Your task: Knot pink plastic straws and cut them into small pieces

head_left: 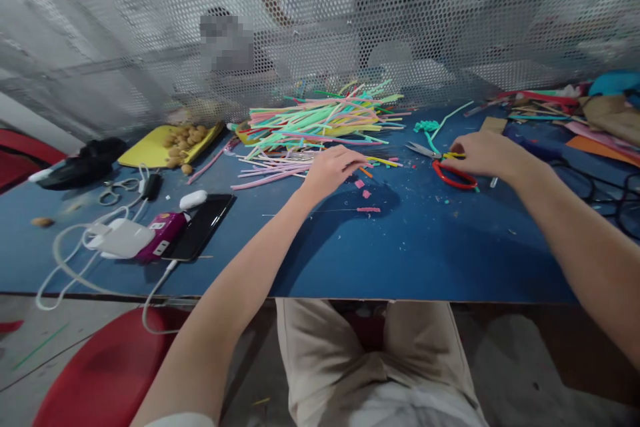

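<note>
My left hand (333, 170) is at the front right of a pile of pastel pipe cleaners (320, 120), fingers bent together; their tips hide anything between them. An orange pipe cleaner piece (367, 172) lies just beyond the fingertips. My right hand (483, 155) curls over the upper handle of red-handled scissors (455, 179), whose blades point left. A yellow piece (453, 155) shows at its fingertips. Below my left hand lie pink bits (367, 194) and a twisted pink piece (369, 209) on a thin wire. A coiled teal pipe cleaner (427, 127) lies behind the scissors.
A black phone (203, 227), purple power block (163, 235) and white cables (70, 240) occupy the left. Behind them, several walnut-like balls (185, 140) rest on a yellow sheet (145, 147). Craft scraps (550, 107) and glasses (627, 203) lie right. A perforated metal screen (310, 27) backs the table.
</note>
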Motion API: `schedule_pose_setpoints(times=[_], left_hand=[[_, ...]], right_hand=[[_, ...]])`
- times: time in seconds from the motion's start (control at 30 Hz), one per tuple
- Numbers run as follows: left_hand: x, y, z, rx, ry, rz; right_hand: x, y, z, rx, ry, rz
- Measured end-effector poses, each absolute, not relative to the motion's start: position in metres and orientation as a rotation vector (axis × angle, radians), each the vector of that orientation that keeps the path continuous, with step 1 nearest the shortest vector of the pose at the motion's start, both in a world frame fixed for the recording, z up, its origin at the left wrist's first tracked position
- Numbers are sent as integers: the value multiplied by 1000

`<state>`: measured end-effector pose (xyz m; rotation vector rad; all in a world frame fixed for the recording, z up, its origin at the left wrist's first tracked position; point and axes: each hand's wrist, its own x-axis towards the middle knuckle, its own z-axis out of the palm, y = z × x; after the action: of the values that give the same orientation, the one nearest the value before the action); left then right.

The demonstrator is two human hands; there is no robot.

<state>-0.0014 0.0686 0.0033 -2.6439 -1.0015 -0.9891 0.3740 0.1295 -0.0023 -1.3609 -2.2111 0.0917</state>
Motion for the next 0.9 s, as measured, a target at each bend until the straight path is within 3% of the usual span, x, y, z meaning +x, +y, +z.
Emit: schedule_pose_setpoints(times=[0.23, 0.5, 0.7, 0.9], left_hand=[[17, 53, 3, -2830, -838, -1041], [27, 46, 6, -2840, -834, -1081], [10, 58, 17, -2870, -1002, -630], [-1, 75, 18, -2836, -1303, -406]], right_hand=[[293, 70, 6, -961, -2489, 210], [269, 54, -10, -945, -2453, 276], [266, 56, -16, -947, -2310, 759], [263, 59, -19, -998, -2301, 748]])
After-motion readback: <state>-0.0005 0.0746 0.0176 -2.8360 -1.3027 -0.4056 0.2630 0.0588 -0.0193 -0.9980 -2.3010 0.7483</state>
